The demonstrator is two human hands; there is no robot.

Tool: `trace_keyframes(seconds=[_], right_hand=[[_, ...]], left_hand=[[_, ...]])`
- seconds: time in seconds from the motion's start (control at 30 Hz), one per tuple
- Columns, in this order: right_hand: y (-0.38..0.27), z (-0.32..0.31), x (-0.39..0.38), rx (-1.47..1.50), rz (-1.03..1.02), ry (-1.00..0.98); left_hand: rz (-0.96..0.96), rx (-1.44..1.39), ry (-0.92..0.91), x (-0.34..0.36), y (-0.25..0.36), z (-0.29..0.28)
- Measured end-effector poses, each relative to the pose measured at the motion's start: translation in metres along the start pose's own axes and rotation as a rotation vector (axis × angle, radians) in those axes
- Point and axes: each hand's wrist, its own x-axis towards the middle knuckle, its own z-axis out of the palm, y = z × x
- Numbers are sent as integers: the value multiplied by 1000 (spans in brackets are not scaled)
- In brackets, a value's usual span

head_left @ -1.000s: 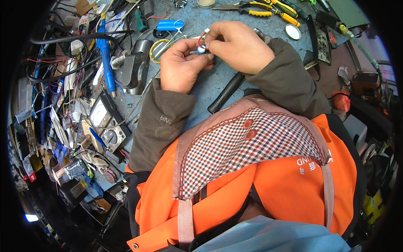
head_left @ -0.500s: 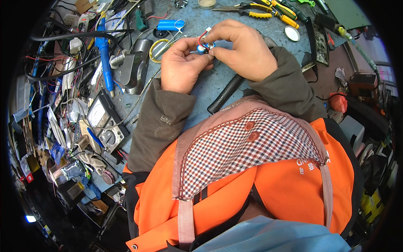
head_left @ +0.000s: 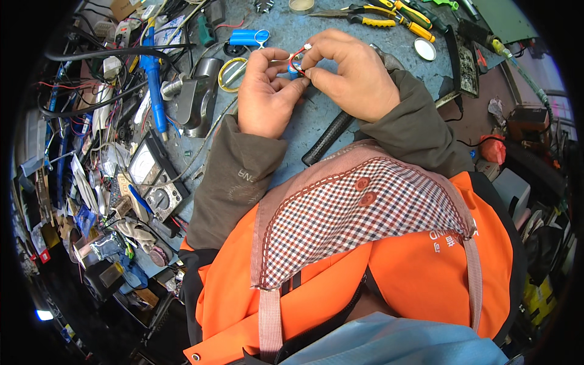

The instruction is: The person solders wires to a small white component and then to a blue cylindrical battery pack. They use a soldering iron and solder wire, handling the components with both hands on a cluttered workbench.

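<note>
At the top centre, my left hand (head_left: pixel 264 100) and my right hand (head_left: pixel 353 76) meet over a small blue cylindrical part (head_left: pixel 293 72) with red and dark wires and a white connector (head_left: pixel 308 47). Fingers of both hands are pinched round this part and its wiring, partly hiding it. Just behind them lie a blue pack (head_left: pixel 246 37) and a yellow ring (head_left: pixel 226 75), perhaps a roll or coil. A hammer with a black grip (head_left: pixel 322 140) lies beneath my right hand.
Pliers (head_left: pixel 369 21), screwdrivers (head_left: pixel 420 30) and a white lid (head_left: pixel 425 50) lie at the back right. To the left are a steel fixture (head_left: pixel 199 97), a blue soldering tool (head_left: pixel 156 103), an analogue meter (head_left: pixel 159 188) and tangled cables (head_left: pixel 91 52). An orange-red bag (head_left: pixel 491 149) sits at right.
My left hand has shifted slightly right, its fingers higher. My right hand has turned a little, and the white connector now sits further right above the blue part.
</note>
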Motion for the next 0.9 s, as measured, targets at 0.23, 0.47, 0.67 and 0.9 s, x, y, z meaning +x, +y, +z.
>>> trace_keyframes(seconds=[0.23, 0.47, 0.67, 0.9], right_hand=[[8, -1, -3, 13, 35, 14], [17, -2, 2, 191, 218, -28], [17, -4, 2, 170, 95, -38], [14, -5, 0, 127, 22, -32]], left_hand=[[62, 143, -7, 9, -8, -6], [175, 237, -43, 20, -12, -10], [94, 159, -69, 17, -5, -11], [-21, 148, -114, 11, -2, -11]])
